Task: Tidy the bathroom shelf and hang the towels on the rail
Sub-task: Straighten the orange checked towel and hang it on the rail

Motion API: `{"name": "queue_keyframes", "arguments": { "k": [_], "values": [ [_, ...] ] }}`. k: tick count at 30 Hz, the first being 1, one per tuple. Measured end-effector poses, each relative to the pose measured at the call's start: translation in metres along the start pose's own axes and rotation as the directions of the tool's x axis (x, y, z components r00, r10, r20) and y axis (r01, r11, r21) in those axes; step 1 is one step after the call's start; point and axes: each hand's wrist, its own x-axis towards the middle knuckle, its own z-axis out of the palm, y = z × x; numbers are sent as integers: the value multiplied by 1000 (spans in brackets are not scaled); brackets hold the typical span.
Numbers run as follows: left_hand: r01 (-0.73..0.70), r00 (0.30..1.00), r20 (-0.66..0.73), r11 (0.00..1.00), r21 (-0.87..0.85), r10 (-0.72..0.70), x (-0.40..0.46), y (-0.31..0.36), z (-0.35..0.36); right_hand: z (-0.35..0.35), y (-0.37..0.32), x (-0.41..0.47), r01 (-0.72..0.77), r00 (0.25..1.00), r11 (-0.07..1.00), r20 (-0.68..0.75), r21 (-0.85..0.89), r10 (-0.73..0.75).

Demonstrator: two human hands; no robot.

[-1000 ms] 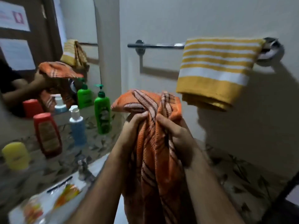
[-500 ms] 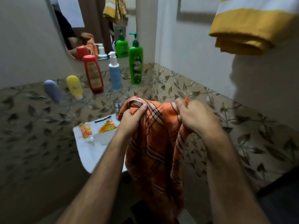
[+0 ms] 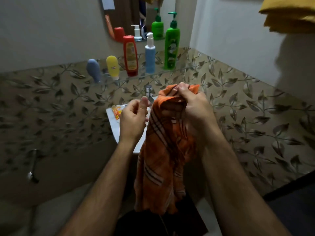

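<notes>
Orange striped towel (image 3: 163, 150), bunched at its top in the right hand (image 3: 196, 109), hangs before the white sink (image 3: 115, 126). Left hand (image 3: 134, 120) beside it, fingers loosely curled, holding nothing. Behind, a glass shelf (image 3: 187, 68) carries five bottles against leaf-patterned tiles; a yellow towel (image 3: 289, 16) hangs at upper right.

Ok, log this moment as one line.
right hand: grips orange towel by top edge | left hand: off towel, loosely curled, empty | yellow towel: hanging upper right | bottles: upright on shelf
</notes>
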Motion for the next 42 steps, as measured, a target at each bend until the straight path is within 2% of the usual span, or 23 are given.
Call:
{"name": "queue_keyframes", "arguments": {
  "k": [2,4,8,9,12,14,16,19,22,24,29,30,32,34,36,37,39,40,42],
  "values": [
    [-188,980,63,982,-20,188,-18,19,-7,14,3,-7,13,1000,999,1,41,-13],
    [-224,971,95,973,55,218,-29,25,-11,25,3,-14,24,1000,999,-9,39,-23],
    [-222,960,-140,965,139,242,-34,28,-28,33,2,-23,65,998,998,-8,-14,-65],
    [-245,957,-123,959,141,263,-36,30,-32,33,3,-25,68,998,996,1,-56,-68],
    [-322,946,70,939,118,316,-45,39,-31,37,5,-34,118,993,983,2,-142,-119],
    [-359,932,56,897,260,357,-45,38,-26,38,3,-35,155,987,971,-7,-184,-159],
    [-330,915,-72,839,432,397,-41,34,-24,35,-1,-34,173,983,958,-17,-229,-182],
    [-278,912,-151,846,455,382,-37,30,-24,25,-5,-29,168,980,953,-64,-251,-189],
    [-331,935,-8,883,332,354,-43,37,-10,19,-7,-23,113,991,979,-58,-170,-124],
    [-290,956,51,901,322,289,-42,35,3,18,-8,-16,77,997,991,-20,-112,-80],
    [-220,947,-119,873,435,298,-18,9,21,6,-10,12,34,999,997,33,-69,-32],
    [-204,951,-135,893,402,278,-14,4,25,1,-13,20,18,999,999,39,-43,-17],
    [-105,971,-189,974,199,143,-6,5,32,-11,-18,33,-2,999,1000,52,8,2],
    [20,967,-252,1000,-2,-20,7,11,37,-25,-21,49,43,997,996,63,-82,-38],
    [143,972,-165,979,-148,-167,20,21,36,-40,-19,65,122,992,962,71,-243,-108],
    [212,973,-49,953,-219,-228,25,28,38,-50,-15,75,128,991,945,61,-302,-115],
    [297,951,170,917,-265,-259,33,45,40,-69,-1,99,113,994,888,43,-445,-105],
    [306,941,225,919,-250,-253,37,51,42,-79,6,113,98,995,824,53,-557,-83],
    [302,918,319,936,-182,-235,47,58,45,-95,19,130,38,993,643,98,-765,58]
  ]
}}
